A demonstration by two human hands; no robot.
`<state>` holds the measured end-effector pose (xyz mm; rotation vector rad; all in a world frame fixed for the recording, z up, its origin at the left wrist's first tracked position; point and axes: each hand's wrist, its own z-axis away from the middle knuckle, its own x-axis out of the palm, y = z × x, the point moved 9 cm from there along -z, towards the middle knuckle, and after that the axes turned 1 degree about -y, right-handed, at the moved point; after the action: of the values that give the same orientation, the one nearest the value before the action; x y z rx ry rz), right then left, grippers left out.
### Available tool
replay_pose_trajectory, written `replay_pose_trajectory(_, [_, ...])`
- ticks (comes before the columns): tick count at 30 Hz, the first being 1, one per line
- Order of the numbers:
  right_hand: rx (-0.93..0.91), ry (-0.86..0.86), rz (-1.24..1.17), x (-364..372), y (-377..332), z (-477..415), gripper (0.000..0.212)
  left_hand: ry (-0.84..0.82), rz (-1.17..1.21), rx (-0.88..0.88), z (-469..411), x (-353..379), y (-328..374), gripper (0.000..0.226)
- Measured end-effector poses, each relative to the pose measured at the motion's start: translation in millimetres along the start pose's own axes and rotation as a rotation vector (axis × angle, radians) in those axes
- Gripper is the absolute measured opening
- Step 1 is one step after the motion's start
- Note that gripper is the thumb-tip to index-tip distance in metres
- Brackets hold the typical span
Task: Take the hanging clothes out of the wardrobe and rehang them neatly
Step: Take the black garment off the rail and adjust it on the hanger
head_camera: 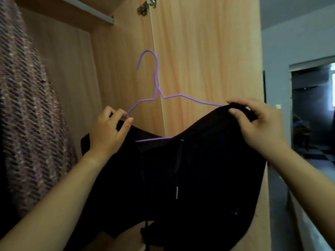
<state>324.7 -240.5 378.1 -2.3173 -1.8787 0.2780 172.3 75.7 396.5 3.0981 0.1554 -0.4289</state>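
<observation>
A person holds a purple wire hanger [156, 91] up in front of the open wardrobe, its hook curling free in the air, touching no rail; a black hooded garment [190, 169] is draped over it, matte and dark, sagging in the middle where the hanger's lower bar shows as a thin purple line; a drawstring with a small metal tip hangs down its front. The left hand [107, 133] has its fingers closed on the hanger's left shoulder wire and the black cloth beneath it, thumb out to the side; the right hand [257, 122] is clamped on the garment's edge at the hanger's right end, fingers curled over the top of the fabric, thumb pressed on the near face. Behind stands the pale wood wardrobe door [208, 60], with a metal hinge [146, 7] near its top; a white rail [90, 9] runs across the wardrobe's upper part; at the left, a purplish tweed coat [27, 115] hangs close by, blurred; a dim doorway [311, 105] opens at the right.
</observation>
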Motion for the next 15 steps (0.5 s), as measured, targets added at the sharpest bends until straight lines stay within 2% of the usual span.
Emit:
replay_pose_trajectory(2, [0.028, -0.046, 0.036, -36.3, 9.4, 26.0, 0.023, -0.009, 0.000, 0.010, 26.7, 0.7, 40.6, 0.046])
replay_pose_trajectory(7, [0.157, -0.137, 0.171, -153.0, 45.2, 105.7, 0.027, -0.099, 0.008, -0.098, 100.1, 6.4, 165.1, 0.042])
replay_pose_trajectory(11, [0.327, -0.164, 0.255, -257.4, 83.0, 173.2, 0.023, -0.178, 0.137, -0.182, 150.4, 19.3, 269.1, 0.040])
replay_pose_trajectory(15, [0.411, -0.142, 0.379, -362.4, 94.5, 229.6, 0.026, -0.258, 0.301, -0.238, 191.8, 36.8, 363.9, 0.028])
